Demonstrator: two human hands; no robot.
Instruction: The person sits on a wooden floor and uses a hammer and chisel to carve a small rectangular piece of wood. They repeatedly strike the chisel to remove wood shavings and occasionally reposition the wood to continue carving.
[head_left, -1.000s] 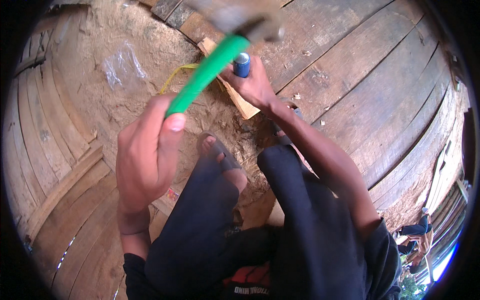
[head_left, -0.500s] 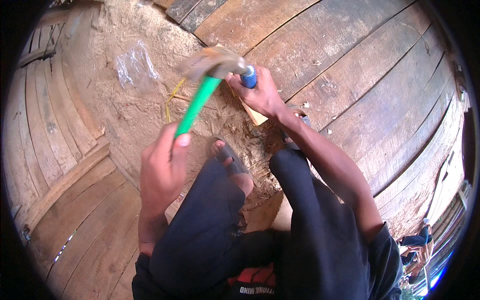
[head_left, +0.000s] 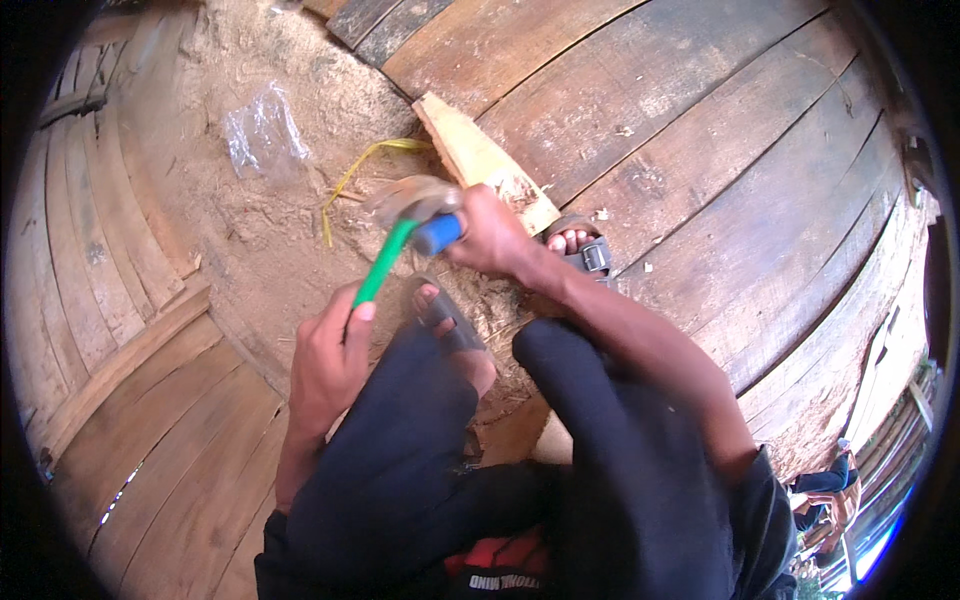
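My left hand (head_left: 330, 355) is closed round the green handle of a claw hammer (head_left: 385, 265). The hammer's metal head, smeared by motion, is beside a blue tool handle (head_left: 438, 234), probably a chisel's. My right hand (head_left: 492, 238) grips this blue-handled tool; its blade is hidden by the hand. Just beyond the right hand, a pale piece of wood (head_left: 470, 150) with a rough, chipped patch lies slanting between my feet and the planks. Neither hand visibly touches it, though the right hand overlaps its near side in view.
Broad wooden planks (head_left: 680, 130) spread to the right. Sandy ground with a yellow strap (head_left: 345, 185) and crumpled clear plastic (head_left: 265, 130) lies to the left. My sandalled left foot (head_left: 440, 310) and right foot (head_left: 580, 250) are close by. Another person (head_left: 830, 495) is at the far right.
My right hand has come nearer to me and left with the blue-handled tool, baring the pale wood. The hammer has dropped lower, and my right foot now shows more.
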